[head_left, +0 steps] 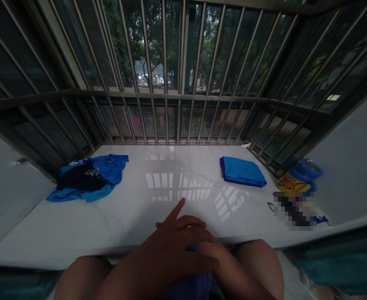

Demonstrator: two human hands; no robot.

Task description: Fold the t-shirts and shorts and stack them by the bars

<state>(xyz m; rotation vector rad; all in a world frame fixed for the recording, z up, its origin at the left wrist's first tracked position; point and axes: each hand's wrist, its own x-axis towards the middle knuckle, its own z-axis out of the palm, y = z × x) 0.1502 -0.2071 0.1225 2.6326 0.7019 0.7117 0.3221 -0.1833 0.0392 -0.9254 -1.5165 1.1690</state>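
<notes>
At the left edge of the white surface (117, 227), near its back left corner, a crumpled pile of clothing (114, 167) is spread, blue with a dark part in its middle; toward the back right corner a folded blue cloth (243, 170) is placed, apart from the window bars (158, 95). Both are judged to be light, soft and limp, without risk of breaking, though some sliding may be expected on the glossy surface. The pile is probably best taken by a loose edge; the folded cloth should be supported from under its layers, so that the folds are kept. Neither is touched by the hands. The left hand (174, 241) is laid across the right hand (207, 248), before the front edge and between the knees (260, 260), with its thumb spread and nothing seen grasped. The right hand is mostly covered, so whether it is clenched or relaxed cannot be told.
</notes>
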